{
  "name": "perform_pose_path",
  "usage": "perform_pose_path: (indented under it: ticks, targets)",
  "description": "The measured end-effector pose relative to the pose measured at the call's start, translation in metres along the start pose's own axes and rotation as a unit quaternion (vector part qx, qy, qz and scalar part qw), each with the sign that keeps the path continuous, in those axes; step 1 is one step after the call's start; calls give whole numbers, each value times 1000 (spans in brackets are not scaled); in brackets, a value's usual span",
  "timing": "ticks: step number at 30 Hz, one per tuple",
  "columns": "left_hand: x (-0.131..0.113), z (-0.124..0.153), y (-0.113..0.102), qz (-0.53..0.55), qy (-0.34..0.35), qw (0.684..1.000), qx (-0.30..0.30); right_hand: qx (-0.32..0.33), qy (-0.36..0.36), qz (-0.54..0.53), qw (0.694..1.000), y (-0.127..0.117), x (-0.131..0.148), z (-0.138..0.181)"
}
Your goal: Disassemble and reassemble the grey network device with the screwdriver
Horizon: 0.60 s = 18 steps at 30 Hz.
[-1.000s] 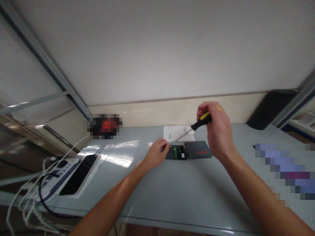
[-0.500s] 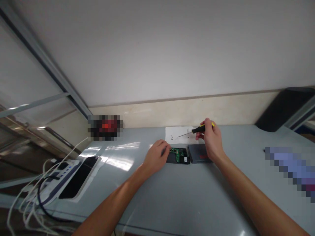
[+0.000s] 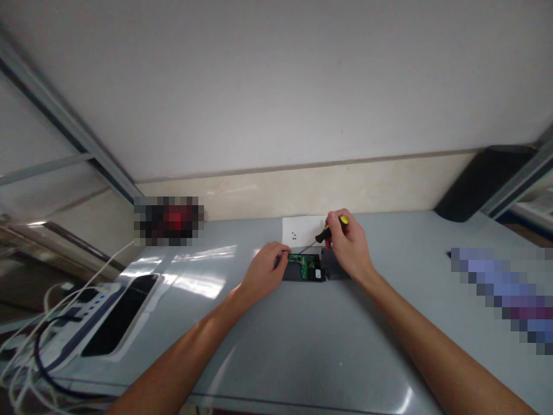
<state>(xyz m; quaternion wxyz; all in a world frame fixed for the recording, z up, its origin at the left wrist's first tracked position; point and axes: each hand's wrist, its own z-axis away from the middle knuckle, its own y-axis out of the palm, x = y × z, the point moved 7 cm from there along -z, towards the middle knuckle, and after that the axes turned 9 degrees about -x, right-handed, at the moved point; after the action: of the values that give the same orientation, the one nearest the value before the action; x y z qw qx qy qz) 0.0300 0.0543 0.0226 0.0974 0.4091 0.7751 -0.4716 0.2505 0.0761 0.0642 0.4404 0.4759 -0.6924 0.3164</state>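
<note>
Toward twelve o'clock on the grey table (image 3: pixel 268 351) lies the dark case (image 3: pixel 292 273) with its green circuit board (image 3: pixel 305 267); our left hand (image 3: pixel 265 270) grips its nine o'clock end. At its two o'clock, our right hand (image 3: pixel 351 242) clasps a screwdriver (image 3: pixel 322 236), tip by the board's eleven o'clock edge. White paper (image 3: pixel 307 227) lies at twelve, a grey box (image 3: pixel 334 266) at three.

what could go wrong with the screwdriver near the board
The screwdriver in the right hand might slip and scratch the exposed green circuit board. Its tip is near the left hand, so a slip could jab the fingers. The small dark bits on the white paper could scatter if bumped.
</note>
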Motion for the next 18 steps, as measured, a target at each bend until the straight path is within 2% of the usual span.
perform_pose_path:
  ticks: [8,18]
  targets:
    - [0,1,0,-19,4,1000,-4,61,20,-20,998,19,-7,12]
    - [-4,0,-1,-19,13,1000,0,51,6,7,999,17,0,13]
